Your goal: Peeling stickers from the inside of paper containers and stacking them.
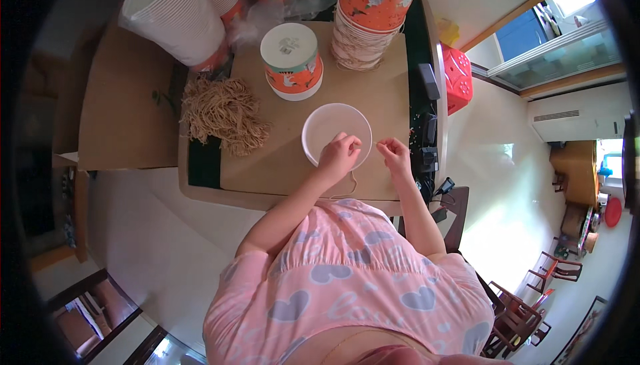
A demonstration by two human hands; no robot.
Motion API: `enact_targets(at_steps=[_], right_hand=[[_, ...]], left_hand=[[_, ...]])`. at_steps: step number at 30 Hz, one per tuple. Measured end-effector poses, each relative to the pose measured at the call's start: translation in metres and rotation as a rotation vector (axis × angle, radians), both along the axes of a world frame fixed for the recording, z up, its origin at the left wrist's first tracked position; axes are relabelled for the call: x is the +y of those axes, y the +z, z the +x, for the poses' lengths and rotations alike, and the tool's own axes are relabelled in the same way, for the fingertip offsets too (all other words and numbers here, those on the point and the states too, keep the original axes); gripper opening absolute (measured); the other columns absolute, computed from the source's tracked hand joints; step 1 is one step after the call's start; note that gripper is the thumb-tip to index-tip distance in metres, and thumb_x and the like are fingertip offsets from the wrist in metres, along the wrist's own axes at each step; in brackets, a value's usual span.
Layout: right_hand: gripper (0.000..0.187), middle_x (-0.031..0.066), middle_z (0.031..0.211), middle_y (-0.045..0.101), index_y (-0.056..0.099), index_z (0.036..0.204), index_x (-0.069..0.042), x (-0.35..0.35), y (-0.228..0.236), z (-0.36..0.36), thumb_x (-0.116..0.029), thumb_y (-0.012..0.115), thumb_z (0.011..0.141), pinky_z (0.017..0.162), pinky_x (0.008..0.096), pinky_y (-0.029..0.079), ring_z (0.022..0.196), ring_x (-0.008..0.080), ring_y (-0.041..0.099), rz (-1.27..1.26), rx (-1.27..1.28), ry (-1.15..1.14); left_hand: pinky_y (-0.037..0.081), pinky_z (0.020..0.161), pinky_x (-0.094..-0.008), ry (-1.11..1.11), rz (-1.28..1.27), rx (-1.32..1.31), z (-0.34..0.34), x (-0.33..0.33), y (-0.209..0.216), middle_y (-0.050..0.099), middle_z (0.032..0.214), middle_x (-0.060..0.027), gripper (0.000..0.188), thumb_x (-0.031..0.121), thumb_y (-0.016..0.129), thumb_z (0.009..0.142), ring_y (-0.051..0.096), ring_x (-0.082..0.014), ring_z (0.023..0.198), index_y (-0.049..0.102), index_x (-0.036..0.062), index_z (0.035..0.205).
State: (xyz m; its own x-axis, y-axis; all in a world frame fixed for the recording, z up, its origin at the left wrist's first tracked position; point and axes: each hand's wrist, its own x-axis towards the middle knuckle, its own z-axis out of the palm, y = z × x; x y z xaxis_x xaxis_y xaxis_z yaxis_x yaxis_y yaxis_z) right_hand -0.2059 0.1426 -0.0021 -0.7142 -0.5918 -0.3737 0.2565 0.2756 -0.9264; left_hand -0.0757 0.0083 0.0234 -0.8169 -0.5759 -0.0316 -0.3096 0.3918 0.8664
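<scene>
White tub (pixel 325 129) sits partly under the curled left hand (pixel 340 154) and just left of the right hand (pixel 396 157), fingertips together, any grip indiscernible in both; tangled cord bundle (pixel 227 113) lies farther left.

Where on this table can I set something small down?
Bare cardboard sheet shows between the tall bucket stack and right hand, and between the twine pile, left forearm and table's front edge. Crowded: back left, with nested paper buckets; right edge, with black devices.
</scene>
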Motion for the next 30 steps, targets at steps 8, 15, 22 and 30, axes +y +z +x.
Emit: enact_targets(at_steps=[8, 15, 22, 30], right_hand=[[0.009, -0.0074, 0.064, 0.052, 0.063, 0.086, -0.007, 0.002, -0.020, -0.005, -0.016, 0.066, 0.084, 0.042, 0.0167, 0.028, 0.050, 0.0008, 0.041, -0.002, -0.029, 0.100], [0.008, -0.0078, 0.064, 0.051, 0.063, 0.086, -0.004, -0.006, -0.005, -0.001, -0.011, 0.066, 0.083, 0.047, 0.0169, 0.028, 0.056, 0.0002, 0.042, 0.031, -0.081, 0.087], [0.007, -0.0081, 0.063, 0.050, 0.063, 0.085, -0.004, -0.004, -0.017, -0.003, -0.009, 0.065, 0.083, 0.049, 0.0173, 0.029, 0.056, 0.0008, 0.041, -0.004, 0.011, 0.163], [0.006, -0.0049, 0.065, 0.051, 0.061, 0.089, -0.005, 0.003, 0.003, 0.002, -0.008, 0.063, 0.084, 0.048, 0.0182, 0.032, 0.055, 0.0025, 0.041, 0.066, 0.095, 0.244]], left_hand=[[0.051, 0.068, -0.0362, -0.034, -0.146, -0.045, -0.015, 0.003, -0.013, 0.057, 0.089, -0.0080, 0.020, 0.008, 0.066, 0.074, 0.061, -0.0254, 0.077, 0.062, 0.0098, 0.093], [0.051, 0.071, -0.0382, -0.062, -0.202, -0.063, -0.020, 0.003, -0.010, 0.056, 0.090, -0.0088, 0.019, 0.009, 0.065, 0.072, 0.060, -0.0273, 0.083, 0.061, 0.0105, 0.091], [0.052, 0.068, -0.0376, -0.091, -0.342, -0.065, -0.024, 0.006, -0.008, 0.055, 0.087, -0.0080, 0.013, 0.011, 0.064, 0.074, 0.061, -0.0257, 0.082, 0.060, 0.0103, 0.086], [0.050, 0.058, -0.0370, -0.019, -0.207, -0.041, -0.021, 0.005, -0.020, 0.058, 0.077, -0.0087, 0.004, 0.009, 0.061, 0.077, 0.062, -0.0246, 0.068, 0.058, 0.0075, 0.079]])
